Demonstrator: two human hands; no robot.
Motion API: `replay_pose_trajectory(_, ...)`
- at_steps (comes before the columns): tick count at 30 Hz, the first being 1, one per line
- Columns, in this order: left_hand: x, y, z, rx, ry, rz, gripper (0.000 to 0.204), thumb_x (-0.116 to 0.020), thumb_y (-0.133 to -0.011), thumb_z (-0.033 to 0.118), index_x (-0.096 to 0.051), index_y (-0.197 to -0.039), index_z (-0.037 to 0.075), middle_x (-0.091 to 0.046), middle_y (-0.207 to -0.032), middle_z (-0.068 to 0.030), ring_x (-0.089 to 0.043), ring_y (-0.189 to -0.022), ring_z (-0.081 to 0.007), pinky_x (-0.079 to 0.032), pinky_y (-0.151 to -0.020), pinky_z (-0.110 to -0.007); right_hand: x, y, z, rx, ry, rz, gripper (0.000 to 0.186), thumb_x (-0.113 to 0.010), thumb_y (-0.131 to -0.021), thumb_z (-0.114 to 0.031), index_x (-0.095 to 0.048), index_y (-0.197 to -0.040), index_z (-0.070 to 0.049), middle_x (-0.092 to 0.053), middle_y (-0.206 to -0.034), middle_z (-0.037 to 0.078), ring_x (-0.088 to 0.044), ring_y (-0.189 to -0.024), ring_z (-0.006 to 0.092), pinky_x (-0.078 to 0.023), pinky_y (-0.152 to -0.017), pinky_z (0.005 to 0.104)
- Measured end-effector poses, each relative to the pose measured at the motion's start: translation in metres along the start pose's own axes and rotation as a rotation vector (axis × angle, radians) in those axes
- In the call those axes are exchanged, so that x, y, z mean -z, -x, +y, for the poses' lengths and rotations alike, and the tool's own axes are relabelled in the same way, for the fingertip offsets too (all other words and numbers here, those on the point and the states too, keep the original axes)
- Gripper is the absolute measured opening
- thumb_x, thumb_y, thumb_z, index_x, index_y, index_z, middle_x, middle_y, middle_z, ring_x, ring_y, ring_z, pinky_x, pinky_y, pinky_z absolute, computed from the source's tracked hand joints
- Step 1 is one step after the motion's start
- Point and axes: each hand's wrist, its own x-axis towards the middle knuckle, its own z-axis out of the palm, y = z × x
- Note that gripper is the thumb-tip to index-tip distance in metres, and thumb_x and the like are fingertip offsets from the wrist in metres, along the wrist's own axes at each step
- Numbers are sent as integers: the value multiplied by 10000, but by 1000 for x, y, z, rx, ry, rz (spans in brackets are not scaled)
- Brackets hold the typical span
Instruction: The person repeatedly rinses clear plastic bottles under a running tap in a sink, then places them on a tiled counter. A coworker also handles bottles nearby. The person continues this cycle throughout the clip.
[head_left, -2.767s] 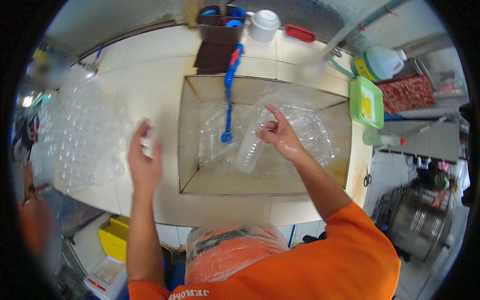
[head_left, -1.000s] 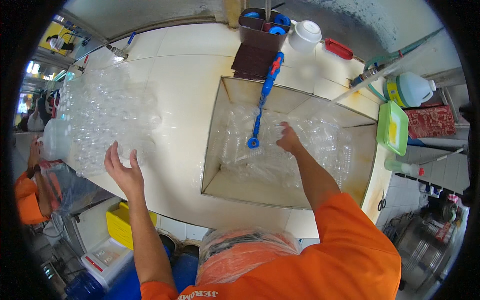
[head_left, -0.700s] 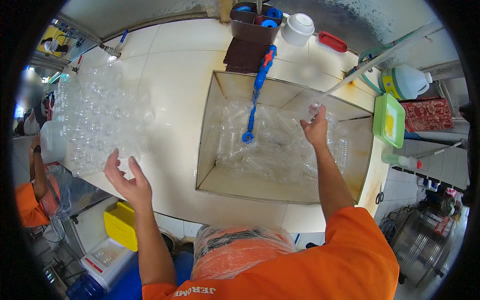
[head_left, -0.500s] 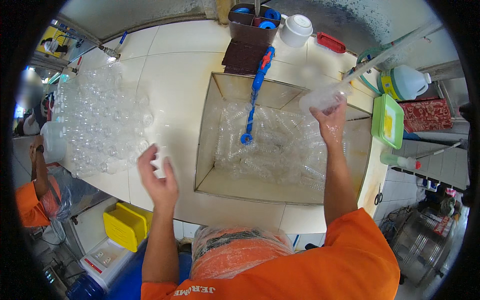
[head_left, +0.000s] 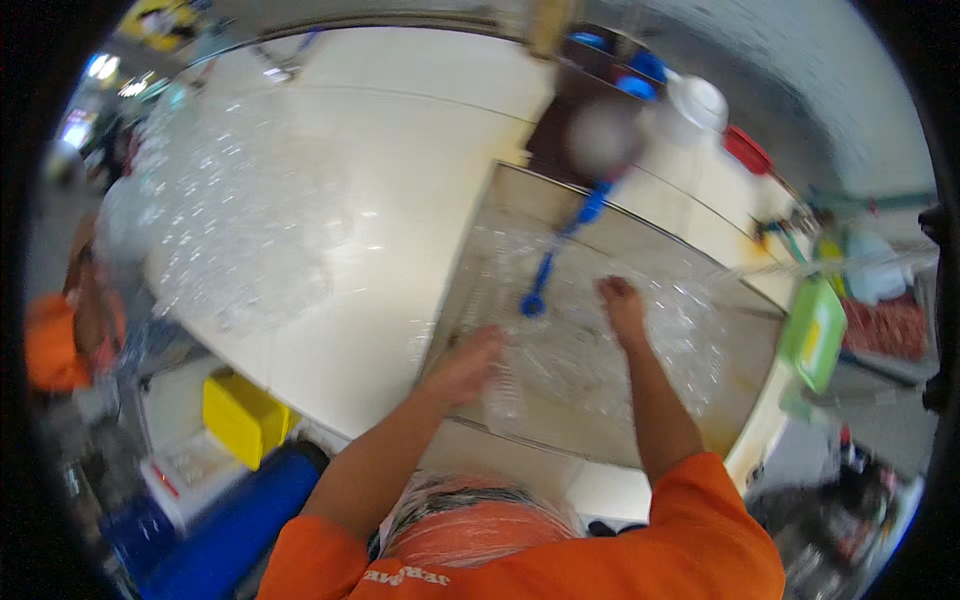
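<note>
A steel sink (head_left: 470,300) is full of clear plastic bottles (head_left: 680,340). My left hand (head_left: 462,368) hovers over the sink's near left corner, fingers around a clear plastic bottle (head_left: 505,388); the picture is blurred there. My right hand (head_left: 620,298) reaches down among the bottles in the middle of the sink, fingers bent. Blur hides whether it grips one.
A heap of clear bottles (head_left: 230,220) covers the white counter (head_left: 420,160) to the left. A blue long-handled brush (head_left: 560,250) leans into the sink. A green board (head_left: 815,330) stands at the right, a yellow crate (head_left: 245,415) below, and a person in orange (head_left: 60,335) at far left.
My head has turned left. My left hand swung from the counter edge to over the sink with a bottle. My right hand dropped from the sink's far rim into the bottles.
</note>
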Motion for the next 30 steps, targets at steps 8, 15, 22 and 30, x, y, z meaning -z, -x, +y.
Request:
replay_pose_trajectory(8,5,102,-8,196,353,-109,594,-558,-984,512,-439,-1428,136,-570,-1219,-79,-593,-1061,-255,-508,-909,-459,-55,-114,64,-41,1090,-131,706,-661,-853,-202,-379,-1492,-96,-452,-1457,192,-440,-1358,370,-391,-1058,615)
replay_pose_trajectory(15,33,164,63,-557,-27,451,506,-462,-1047,383,-445,-1474,112,-621,-1200,-81,-626,-991,-205,-520,-852,-341,-43,-38,24,138,684,160,701,-775,-776,-193,-473,-1408,-167,-573,-1236,149,-581,-1200,341,-508,-957,497)
replay_pose_trajectory(22,81,192,136,-1309,-1460,1290,528,-734,-886,197,-529,-1362,96,-610,-1277,-122,-573,-1098,-302,-455,-906,-409,59,40,-24,335,240,493,611,-816,-720,-79,-519,-1248,-4,-656,-1028,192,-645,-938,361,-522,-834,417)
replay_pose_trajectory(30,51,188,131,-1547,-1288,1419,428,-741,-850,199,-602,-1236,76,-619,-1232,-127,-524,-1150,-342,-379,-981,-483,132,100,-114,546,-285,678,617,-817,-774,-154,-511,-1298,-42,-648,-1019,146,-629,-922,259,-526,-836,392)
